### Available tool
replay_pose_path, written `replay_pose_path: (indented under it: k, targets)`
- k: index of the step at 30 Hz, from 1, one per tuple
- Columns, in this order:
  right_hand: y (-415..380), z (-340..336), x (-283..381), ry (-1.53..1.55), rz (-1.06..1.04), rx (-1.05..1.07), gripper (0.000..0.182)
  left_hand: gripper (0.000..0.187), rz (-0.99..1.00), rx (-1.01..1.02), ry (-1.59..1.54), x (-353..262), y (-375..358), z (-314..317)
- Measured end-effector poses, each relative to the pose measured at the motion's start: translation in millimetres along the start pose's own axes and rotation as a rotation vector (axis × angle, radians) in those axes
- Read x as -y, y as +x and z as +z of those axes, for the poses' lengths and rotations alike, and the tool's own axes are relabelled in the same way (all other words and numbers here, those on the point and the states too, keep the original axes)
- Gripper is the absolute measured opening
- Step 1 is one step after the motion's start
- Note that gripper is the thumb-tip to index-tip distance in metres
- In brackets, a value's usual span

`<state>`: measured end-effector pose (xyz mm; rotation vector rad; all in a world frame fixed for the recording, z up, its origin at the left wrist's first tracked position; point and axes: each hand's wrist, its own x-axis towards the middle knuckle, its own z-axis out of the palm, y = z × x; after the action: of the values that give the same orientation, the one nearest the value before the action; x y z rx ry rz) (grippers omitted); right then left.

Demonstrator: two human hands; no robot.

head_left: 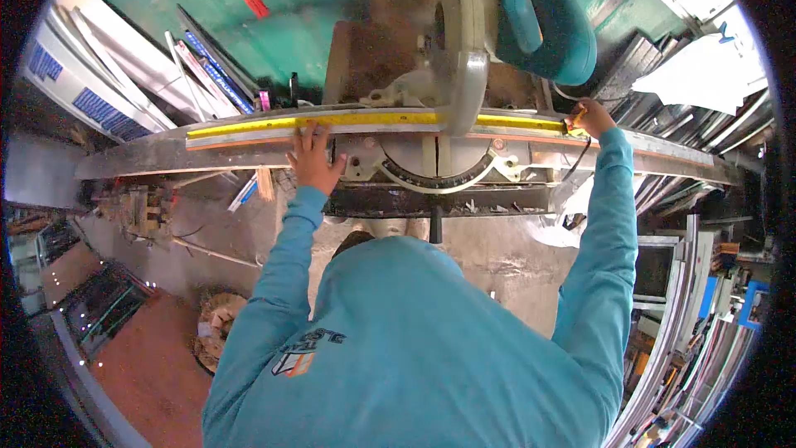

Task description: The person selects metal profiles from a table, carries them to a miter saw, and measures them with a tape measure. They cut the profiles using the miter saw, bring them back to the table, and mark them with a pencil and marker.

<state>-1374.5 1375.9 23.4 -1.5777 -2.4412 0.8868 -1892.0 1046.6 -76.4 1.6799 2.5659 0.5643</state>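
Observation:
A yellow tape measure blade (377, 119) is drawn out along a long, pale metal strip (663, 149) lying across the miter saw (468, 91). My left hand (317, 162) rests with spread fingers on the strip, its fingertips at the lower edge of the tape, left of the saw's blade guard. On the right, my right hand (594, 119) is closed around the tape measure case (575, 123), at the end of the drawn-out blade. The saw's blade guard crosses in front of part of the tape. The teal saw handle (572, 41) stands above, with neither hand on it.
Long profiles (207, 66) lean against the green wall (307, 25) at the left. More metal lengths (676, 323) are stacked at the right. A black knob (435, 224) juts from the saw toward my body. Wood scraps (145, 211) lie at lower left.

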Motion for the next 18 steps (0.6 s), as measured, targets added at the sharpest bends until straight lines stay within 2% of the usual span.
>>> replay_pose_path:
  k: [1, 3, 5, 6, 10, 12, 13, 15, 16, 17, 18]
  targets:
    - [-3.4, -1.0, 5.7, 0.14, -0.04, 0.015, 0.032, 0.072, 0.003, 0.004, -0.005, 0.5, -1.0, 0.3]
    - [-4.1, 0.8, 3.2, 0.12, -0.035, 0.022, 0.037, 0.072, 0.007, -0.006, -0.008, -0.2, 0.2, -1.1]
    - [-11.3, 10.7, 8.7, 0.135, -0.073, -0.123, 0.042, 0.073, 0.014, 0.002, -0.025, -2.8, -0.6, -7.7]
    - [-15.5, 3.5, 22.5, -0.109, -0.008, -0.105, 0.046, 0.074, 0.025, 0.01, -0.038, -4.0, -0.6, -11.1]
    - [-18.0, 10.2, 21.8, -0.057, 0.009, -0.146, 0.048, 0.074, 0.039, 0.009, -0.023, -4.2, -0.2, -10.9]
    - [-25.4, 9.4, 39.4, -0.295, -0.021, -0.237, 0.042, 0.075, 0.033, 0.017, -0.019, -4.4, 2.2, -9.9]
    - [-23.4, 15.0, 37.1, -0.292, -0.017, -0.238, 0.042, 0.075, 0.037, 0.02, -0.018, -4.5, 2.6, -9.2]
    - [-18.7, 28.1, 41.7, -0.249, -0.188, -0.525, 0.034, 0.075, 0.054, -0.015, -0.012, -4.2, 2.3, -8.1]
    - [-23.1, 35.3, 51.2, -0.191, -0.183, -0.497, 0.031, 0.075, 0.056, -0.011, -0.011, -3.1, 1.7, -7.3]
    - [-33.6, 39.2, 77.1, 0.075, -0.069, -0.341, 0.038, 0.075, 0.07, -0.028, -0.003, -1.5, 0.9, -6.1]
    - [-33.5, 61.8, 90.7, 0.273, -0.169, -0.432, 0.05, 0.075, 0.083, -0.044, 0.006, -0.2, 0.1, -4.3]
